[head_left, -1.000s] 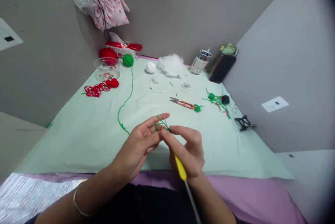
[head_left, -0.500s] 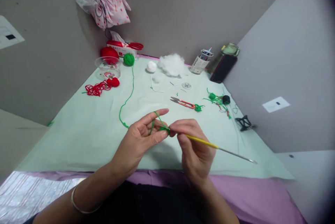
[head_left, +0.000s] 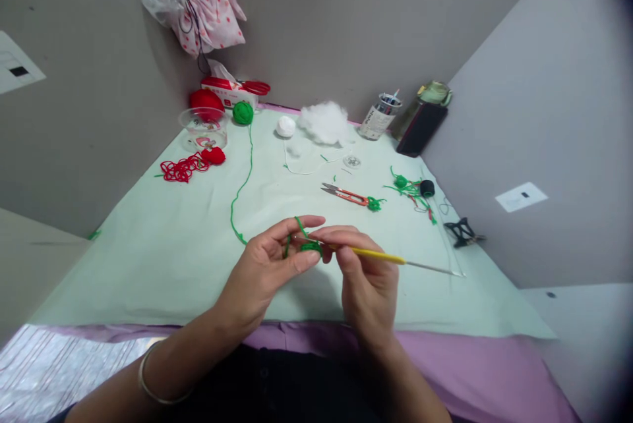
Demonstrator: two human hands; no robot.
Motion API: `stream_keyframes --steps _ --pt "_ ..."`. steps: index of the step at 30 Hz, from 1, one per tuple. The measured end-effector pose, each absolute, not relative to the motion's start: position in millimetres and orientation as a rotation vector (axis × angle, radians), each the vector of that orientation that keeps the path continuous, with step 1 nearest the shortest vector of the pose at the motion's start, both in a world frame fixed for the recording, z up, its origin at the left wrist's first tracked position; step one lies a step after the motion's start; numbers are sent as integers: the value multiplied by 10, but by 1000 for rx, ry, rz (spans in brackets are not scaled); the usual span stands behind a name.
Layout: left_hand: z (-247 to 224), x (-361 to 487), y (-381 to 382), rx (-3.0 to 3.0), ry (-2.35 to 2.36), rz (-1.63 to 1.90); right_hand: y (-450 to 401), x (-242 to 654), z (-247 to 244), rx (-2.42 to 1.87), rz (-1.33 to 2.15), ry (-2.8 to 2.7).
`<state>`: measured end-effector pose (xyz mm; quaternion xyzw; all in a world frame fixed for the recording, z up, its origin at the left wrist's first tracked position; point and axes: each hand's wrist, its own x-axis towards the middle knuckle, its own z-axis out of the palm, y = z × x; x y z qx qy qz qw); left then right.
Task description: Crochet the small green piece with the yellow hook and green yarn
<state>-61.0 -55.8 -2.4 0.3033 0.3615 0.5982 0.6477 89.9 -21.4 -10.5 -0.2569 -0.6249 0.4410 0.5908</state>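
Between thumb and fingers, my left hand (head_left: 264, 265) pinches a small green crochet piece (head_left: 311, 248). Green yarn (head_left: 233, 212) loops over its raised index finger and trails back across the table to a green yarn ball (head_left: 242, 113). My right hand (head_left: 368, 278) is closed around the yellow handle of a double-ended crochet hook (head_left: 380, 255). One metal tip reaches left past the top of the green piece, near the yarn strand; the other end sticks out to the right. Both hands meet just above the table's near part.
Orange thread snips (head_left: 351, 196) lie beyond my hands. At the left are red yarn (head_left: 180, 169) and a clear plastic tub (head_left: 203, 130). White stuffing (head_left: 325, 123), a pen pot (head_left: 380, 116) and a dark phone (head_left: 422, 130) stand at the back. Green scraps (head_left: 401, 182) and a black clip (head_left: 463, 232) lie right.
The hook has swung to a flatter angle and shifted left, so its working tip now shows past the green piece. My left index finger has lowered slightly.
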Motion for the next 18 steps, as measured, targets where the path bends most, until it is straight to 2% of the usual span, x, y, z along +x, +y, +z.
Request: stream_keyframes --steps 7,10,14,16,18 --pt "-21 -594 -515 520 813 1358 -290 919 -207 -700 342 -1764" --pt "-22 -634 -490 423 742 1246 -256 956 -172 -678 484 -1675" --pt "-18 -603 -492 526 794 1430 -223 922 -131 -685 777 -1482" --pt "-17 -564 -501 552 816 1488 -230 885 -156 -695 643 -1589" --pt "-20 -551 -498 504 777 1396 -239 870 -189 -682 399 -1677"
